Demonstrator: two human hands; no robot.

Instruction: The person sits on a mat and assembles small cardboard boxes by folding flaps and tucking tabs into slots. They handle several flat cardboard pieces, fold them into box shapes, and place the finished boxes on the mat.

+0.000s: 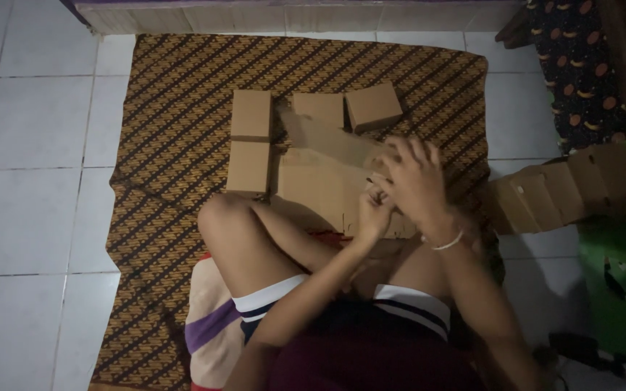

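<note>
A flat brown cardboard box blank point(318, 179) lies on the patterned mat in front of my crossed legs, one flap point(324, 134) angled up toward the back. My right hand point(416, 181) is spread over its right edge, fingers bent onto the cardboard. My left hand point(372, 212) is closed on the same edge just below, gripping the cardboard. Behind the blank stand several folded small brown boxes: two stacked in a column at left point(249, 116), one in the middle point(319, 108), one tilted at right point(374, 106).
The brown patterned mat point(161, 166) covers white floor tiles point(30, 145). A leaning row of more brown boxes point(566, 190) stands at the right beside a green object point(621, 289). A dark patterned cloth point(577, 65) hangs at the upper right. A low ledge point(291, 14) runs along the back.
</note>
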